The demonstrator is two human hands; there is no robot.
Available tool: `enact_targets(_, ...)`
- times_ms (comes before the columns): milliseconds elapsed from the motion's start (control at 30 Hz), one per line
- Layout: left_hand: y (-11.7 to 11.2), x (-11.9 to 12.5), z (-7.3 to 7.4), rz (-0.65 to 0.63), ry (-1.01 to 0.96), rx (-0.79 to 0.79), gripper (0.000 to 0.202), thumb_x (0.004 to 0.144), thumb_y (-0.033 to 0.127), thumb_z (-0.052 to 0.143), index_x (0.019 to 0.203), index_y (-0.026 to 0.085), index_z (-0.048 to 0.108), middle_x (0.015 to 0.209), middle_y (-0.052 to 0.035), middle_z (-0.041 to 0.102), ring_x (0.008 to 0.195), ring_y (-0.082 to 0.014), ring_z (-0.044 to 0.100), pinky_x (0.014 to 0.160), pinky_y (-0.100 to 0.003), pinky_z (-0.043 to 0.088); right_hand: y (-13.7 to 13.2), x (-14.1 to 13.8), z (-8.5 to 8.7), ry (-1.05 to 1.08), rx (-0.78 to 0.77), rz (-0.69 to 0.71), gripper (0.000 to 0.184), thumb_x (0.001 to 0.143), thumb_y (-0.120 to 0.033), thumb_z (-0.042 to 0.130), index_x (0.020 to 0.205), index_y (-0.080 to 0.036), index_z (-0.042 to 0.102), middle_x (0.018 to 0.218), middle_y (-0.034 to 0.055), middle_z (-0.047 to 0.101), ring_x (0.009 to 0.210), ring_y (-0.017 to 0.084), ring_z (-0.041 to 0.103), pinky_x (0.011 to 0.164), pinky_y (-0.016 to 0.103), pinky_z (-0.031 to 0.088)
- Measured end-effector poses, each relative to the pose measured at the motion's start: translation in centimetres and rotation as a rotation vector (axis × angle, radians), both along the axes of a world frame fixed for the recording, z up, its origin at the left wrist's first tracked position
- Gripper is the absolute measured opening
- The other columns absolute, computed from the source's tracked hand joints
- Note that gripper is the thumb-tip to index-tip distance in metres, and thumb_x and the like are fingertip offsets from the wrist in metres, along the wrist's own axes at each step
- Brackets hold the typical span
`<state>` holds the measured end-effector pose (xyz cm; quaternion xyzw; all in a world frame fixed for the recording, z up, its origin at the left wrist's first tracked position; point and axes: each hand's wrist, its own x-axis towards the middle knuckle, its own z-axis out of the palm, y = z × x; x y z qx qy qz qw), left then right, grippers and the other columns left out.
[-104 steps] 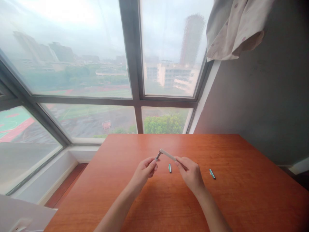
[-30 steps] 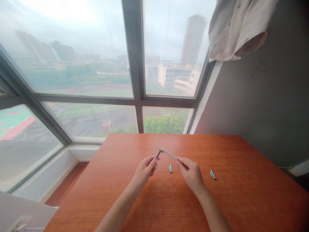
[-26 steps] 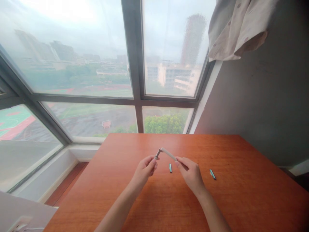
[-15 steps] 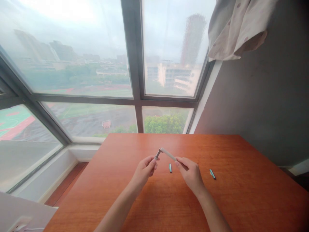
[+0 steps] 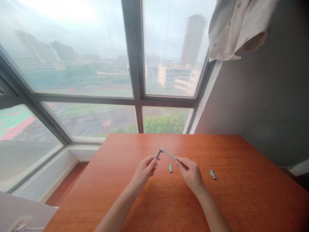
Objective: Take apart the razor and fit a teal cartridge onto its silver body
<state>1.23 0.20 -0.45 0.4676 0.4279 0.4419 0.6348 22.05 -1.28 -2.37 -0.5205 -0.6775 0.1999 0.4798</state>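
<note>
My left hand [image 5: 146,168] pinches a slim metallic razor handle [image 5: 158,153], its narrow tip pointing up and away. A long pale grey stick [image 5: 168,154] slants up from my right hand [image 5: 190,170], whose fingers are closed round its lower end. The two tips meet or nearly meet above the table; whether they touch I cannot tell. Just left of my right hand, a small teal-and-black razor cartridge [image 5: 170,168] lies on the wood. Another razor cartridge [image 5: 212,174] rests farther to the right.
The reddish-brown wooden table [image 5: 154,206] spans the area under my hands. Large window panes with a grey frame [image 5: 138,64] rise behind its far edge. A pale cloth [image 5: 238,30] with buttons hangs at the upper right, before a grey wall [image 5: 265,106].
</note>
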Motion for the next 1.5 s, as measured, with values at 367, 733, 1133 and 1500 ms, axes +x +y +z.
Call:
enact_targets(367,0.24,-0.34,-0.26,0.025,-0.015,-0.013,0.040,0.071,0.048,0.067,0.091,0.013,0.062,0.062,0.0050,0.046,0.044,-0.0041,0.025,0.044,-0.022,0.014,0.03,0.09,-0.16,0.002,0.006,-0.027,0.025,0.087,-0.034,0.052,0.095,-0.019,0.072,0.090,0.0090,0.072,0.083,0.023,0.068,0.071,0.030,0.055)
enact_targets(733,0.22,-0.24,-0.22,0.048,-0.040,-0.022,0.040,0.072,0.048,0.066,0.091,0.013,0.062,0.062,0.0049,0.046,0.044,-0.0043,0.026,0.044,-0.021,0.015,0.13,0.12,-0.35,0.001,0.002,-0.016,0.026,0.087,-0.033,0.053,0.098,-0.020,0.072,0.094,0.0097,0.072,0.084,0.024,0.068,0.070,0.031,0.055)
enact_targets(1133,0.26,-0.34,-0.16,0.041,-0.040,-0.018,0.038,0.073,0.046,0.066,0.092,0.013,0.062,0.063,0.0051,0.045,0.044,-0.0043,0.026,0.044,-0.022,0.015,0.12,0.29,-0.45,-0.018,0.016,-0.019,0.025,0.087,-0.033,0.052,0.096,-0.020,0.072,0.094,0.0092,0.072,0.084,0.023,0.068,0.068,0.029,0.055)
enact_targets(1500,0.29,-0.33,-0.32,0.046,-0.018,-0.008,0.038,0.073,0.046,0.065,0.093,0.014,0.062,0.062,0.0052,0.045,0.044,-0.0040,0.026,0.044,-0.022,0.014,-0.02,0.19,-0.13,-0.044,0.008,0.003,0.025,0.088,-0.030,0.051,0.098,-0.020,0.071,0.092,0.0084,0.072,0.083,0.022,0.067,0.071,0.029,0.054)
